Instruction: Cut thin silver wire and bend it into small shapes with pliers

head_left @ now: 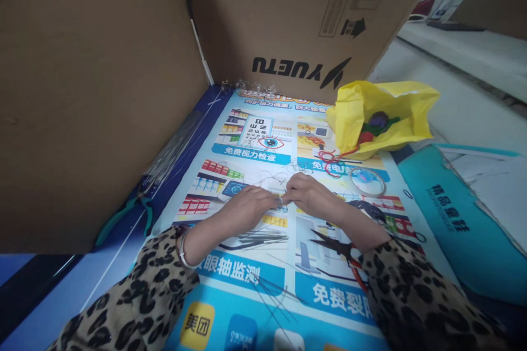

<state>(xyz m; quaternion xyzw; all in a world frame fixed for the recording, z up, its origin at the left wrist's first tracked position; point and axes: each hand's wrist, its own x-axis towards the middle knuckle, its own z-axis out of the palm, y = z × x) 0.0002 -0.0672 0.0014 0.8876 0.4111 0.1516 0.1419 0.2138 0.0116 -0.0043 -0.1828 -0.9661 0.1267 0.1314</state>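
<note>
My left hand [247, 209] and my right hand [313, 196] meet over the middle of a printed poster [247, 263], fingertips almost touching. Both are closed in a pinch on a small piece of thin wire [282, 201], mostly covered by the fingers. Fine bent wires [267, 176] show just beyond the fingertips. Short dark wire lengths [257, 239] lie below my left hand, with more loose wires [275, 299] nearer me. Under my right forearm rest scissors [335, 244] with dark blades and orange-red handles, partly hidden by the sleeve.
Cardboard walls [288, 22] stand behind and to the left. Teal-handled pliers [142, 205] and a bundle of straight wires [177, 145] lie at left. To the right are a tape roll [368, 182], red cord [331, 163], a yellow bag [387, 145] and a teal box [444, 230].
</note>
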